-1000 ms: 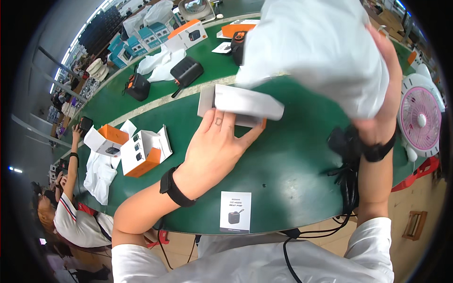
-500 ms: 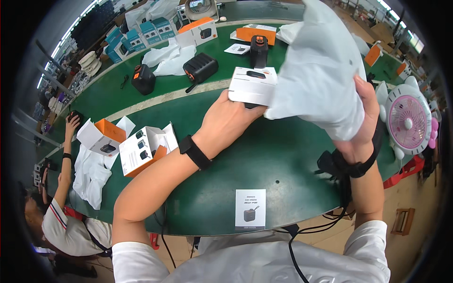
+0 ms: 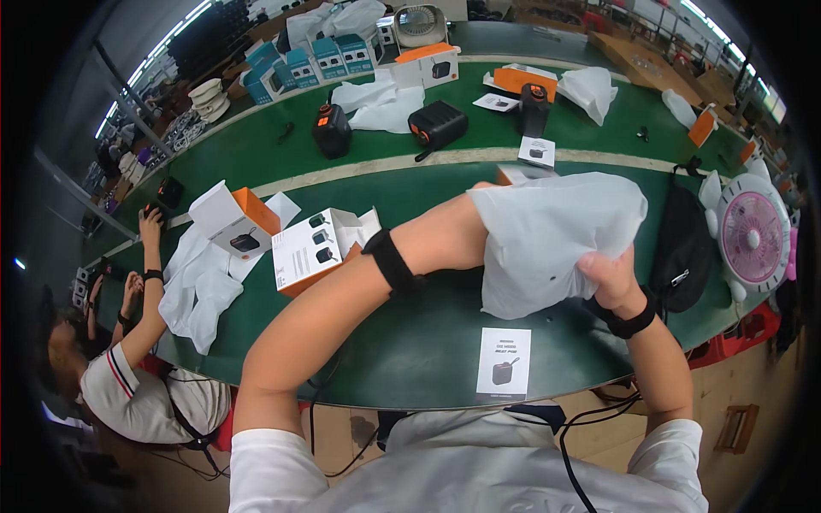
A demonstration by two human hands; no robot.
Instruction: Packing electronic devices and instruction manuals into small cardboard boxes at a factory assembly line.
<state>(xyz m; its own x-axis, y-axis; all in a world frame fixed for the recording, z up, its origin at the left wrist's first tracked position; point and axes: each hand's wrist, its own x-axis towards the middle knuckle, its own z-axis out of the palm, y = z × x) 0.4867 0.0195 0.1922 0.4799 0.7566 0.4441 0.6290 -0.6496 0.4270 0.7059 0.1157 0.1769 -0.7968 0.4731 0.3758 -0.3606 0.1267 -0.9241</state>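
Note:
A white plastic bag point(image 3: 564, 231) spreads in front of me, with my right hand point(image 3: 614, 282) closed on its lower right side, thumb on top. My left hand point(image 3: 469, 232) reaches to the bag's left edge, and its fingers are hidden behind the plastic. Just beyond the bag's upper edge shows part of a white box point(image 3: 523, 173); whether my left hand grips it is hidden. A small white box point(image 3: 537, 151) with a printed speaker picture lies farther off. Near the front edge of the table lies a white printed booklet point(image 3: 503, 365).
Opened white-and-orange boxes point(image 3: 308, 248) stand to the left, near crumpled white bags point(image 3: 203, 282). Black speakers point(image 3: 438, 122) rest on the far green strip. A black pouch point(image 3: 682, 256) and a pink-and-white fan point(image 3: 753, 235) are at right. Another person's hand point(image 3: 150, 221) is far left.
The bag has come down from its raised position and lies lower and flatter, closer to me. My left hand has moved right, behind it. The view has shifted somewhat.

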